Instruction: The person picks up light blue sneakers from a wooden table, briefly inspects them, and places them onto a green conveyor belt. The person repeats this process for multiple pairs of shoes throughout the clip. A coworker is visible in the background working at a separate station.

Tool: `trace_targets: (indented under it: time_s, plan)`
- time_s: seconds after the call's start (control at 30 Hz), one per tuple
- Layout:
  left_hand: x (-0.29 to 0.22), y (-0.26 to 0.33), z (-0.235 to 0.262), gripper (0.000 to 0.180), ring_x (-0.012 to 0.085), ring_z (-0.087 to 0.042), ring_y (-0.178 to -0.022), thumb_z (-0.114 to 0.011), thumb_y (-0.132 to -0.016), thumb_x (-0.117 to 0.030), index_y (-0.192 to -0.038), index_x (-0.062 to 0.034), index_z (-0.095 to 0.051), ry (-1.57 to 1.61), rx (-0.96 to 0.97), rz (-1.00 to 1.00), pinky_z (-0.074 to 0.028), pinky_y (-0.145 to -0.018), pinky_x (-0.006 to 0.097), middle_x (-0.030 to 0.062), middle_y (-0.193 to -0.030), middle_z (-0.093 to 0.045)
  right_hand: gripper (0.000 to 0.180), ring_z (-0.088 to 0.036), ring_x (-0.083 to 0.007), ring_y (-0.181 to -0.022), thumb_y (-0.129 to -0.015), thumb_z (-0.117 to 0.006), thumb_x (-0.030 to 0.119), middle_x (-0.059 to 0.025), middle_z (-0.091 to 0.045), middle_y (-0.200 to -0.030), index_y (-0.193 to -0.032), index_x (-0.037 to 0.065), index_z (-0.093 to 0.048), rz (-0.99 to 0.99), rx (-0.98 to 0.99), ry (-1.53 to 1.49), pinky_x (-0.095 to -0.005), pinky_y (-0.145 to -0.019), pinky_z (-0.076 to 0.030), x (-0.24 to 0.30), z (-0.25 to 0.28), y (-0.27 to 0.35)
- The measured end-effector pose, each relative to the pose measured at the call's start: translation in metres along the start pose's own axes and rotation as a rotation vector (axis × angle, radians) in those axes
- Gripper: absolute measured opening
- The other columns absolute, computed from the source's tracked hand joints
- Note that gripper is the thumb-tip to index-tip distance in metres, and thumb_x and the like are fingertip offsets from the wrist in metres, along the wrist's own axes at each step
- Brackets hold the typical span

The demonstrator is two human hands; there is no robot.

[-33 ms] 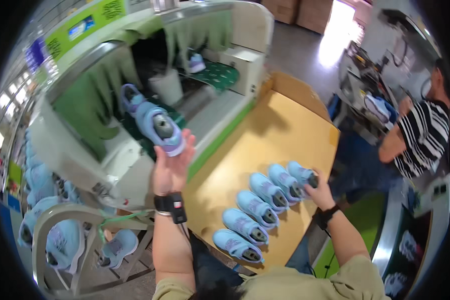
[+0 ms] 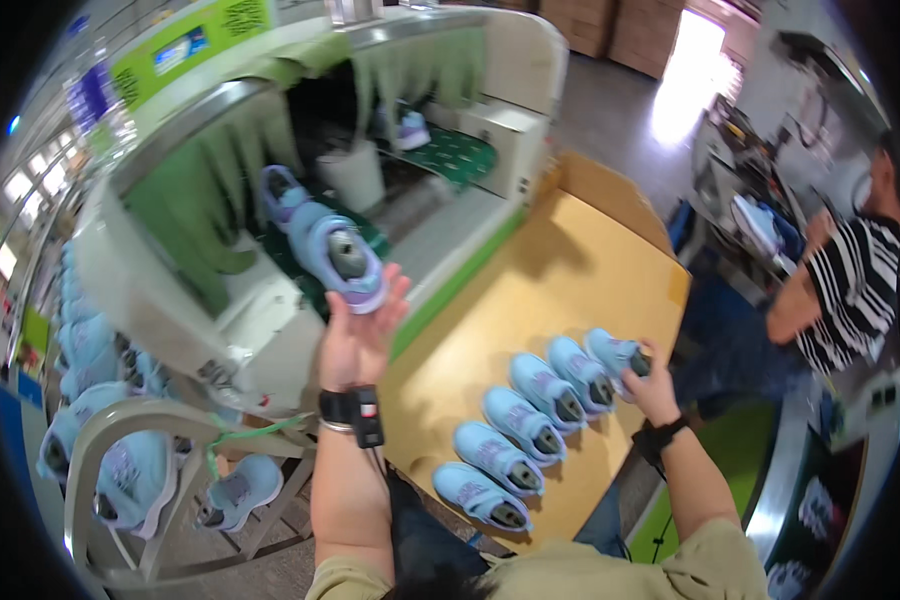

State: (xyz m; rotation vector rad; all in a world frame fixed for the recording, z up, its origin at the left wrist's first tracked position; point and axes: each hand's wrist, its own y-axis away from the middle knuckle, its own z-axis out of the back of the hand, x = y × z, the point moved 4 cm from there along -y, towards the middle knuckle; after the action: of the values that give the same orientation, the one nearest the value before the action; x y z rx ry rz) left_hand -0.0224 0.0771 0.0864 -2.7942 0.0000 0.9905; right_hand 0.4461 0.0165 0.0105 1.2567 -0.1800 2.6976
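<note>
My left hand point(image 2: 362, 340) is palm up with its fingers spread at the heel of a light blue and lilac shoe point(image 2: 338, 250), at the mouth of a white machine point(image 2: 120, 240) with green strip curtains. Just beyond that shoe is another blue shoe point(image 2: 286, 190) on the machine's green belt. My right hand point(image 2: 652, 385) has its thumb and fingers round the heel of a blue shoe point(image 2: 607, 348) at the far right end of a slanting row. Several matching shoes point(image 2: 511, 415) stand in that row, heels toward me, with dark inserts in their openings.
The row stands on a tan board table point(image 2: 450, 375) with a raised cardboard edge at the back. More blue shoes point(image 2: 135, 475) crowd a rack with a curved grey frame point(image 2: 90, 450) at the left. A person in a striped shirt point(image 2: 852, 270) is at a machine on the right.
The whole view has shifted slightly, so things sit a little farther right and lower. Both hands stay at the same shoes.
</note>
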Motion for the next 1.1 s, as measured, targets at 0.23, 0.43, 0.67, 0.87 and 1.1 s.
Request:
trace_targets:
  time_s: [0.23, 0.43, 0.67, 0.87, 1.1]
  plan:
    - [-0.004, -0.003, -0.001, 0.061, 0.0272, -0.039, -0.139, -0.03, -0.105, -0.045, -0.148, -0.0021, -0.03, 0.101, 0.017, -0.07, -0.038, -0.111, 0.043, 0.0188, -0.156, -0.028, 0.056, -0.056, -0.022, -0.11, -0.082, -0.068, 0.007, -0.0102, -0.058, -0.114, -0.131, 0.003, -0.042, 0.658, -0.242, -0.384, -0.0326, -0.097, -0.043, 0.229, 0.001, -0.072]
    - [0.0, -0.005, -0.008, 0.059, 0.0271, -0.033, -0.143, -0.031, -0.105, -0.041, -0.148, -0.0004, -0.03, 0.102, 0.093, -0.052, -0.033, -0.114, 0.047, 0.0179, -0.158, -0.024, 0.061, -0.059, -0.0338, -0.112, -0.081, -0.07, 0.013, -0.0189, -0.057, -0.121, -0.136, 0.014, -0.045, 0.88, -0.151, -0.199, -0.0409, -0.097, -0.047, 0.336, -0.105, -0.198]
    - [0.006, 0.007, 0.008, 0.057, 0.0303, -0.033, -0.142, -0.033, -0.105, -0.04, -0.147, -0.0015, -0.032, 0.114, 0.068, 0.035, -0.033, -0.114, 0.046, 0.0186, -0.157, -0.025, 0.049, -0.06, -0.0378, -0.106, -0.087, -0.067, 0.019, -0.0216, -0.063, -0.114, -0.13, 0.003, -0.052, 0.762, -0.079, -0.429, -0.0414, -0.093, -0.048, 0.313, -0.153, -0.24]
    - [0.019, 0.007, 0.009, 0.059, 0.0328, -0.036, -0.141, -0.039, -0.104, -0.04, -0.148, -0.0016, -0.031, 0.175, 0.05, 0.114, -0.033, -0.113, 0.046, 0.0197, -0.155, -0.029, 0.041, -0.035, -0.0424, -0.134, -0.086, -0.065, 0.048, -0.0166, -0.052, -0.136, -0.117, 0.02, -0.066, 0.398, 0.014, 0.508, -0.056, -0.104, -0.037, 0.132, -0.199, -0.211]
    - [0.025, 0.013, 0.012, 0.057, 0.0332, -0.039, -0.138, -0.044, -0.103, -0.037, -0.148, -0.0038, -0.032, 0.114, 0.018, 0.168, -0.034, -0.111, 0.046, 0.0189, -0.154, -0.033, 0.089, -0.016, -0.05, -0.141, -0.062, -0.085, 0.028, -0.0084, -0.03, -0.154, -0.14, 0.021, -0.043, 0.211, 0.111, 0.727, -0.0549, -0.112, -0.032, 0.082, -0.161, -0.192]
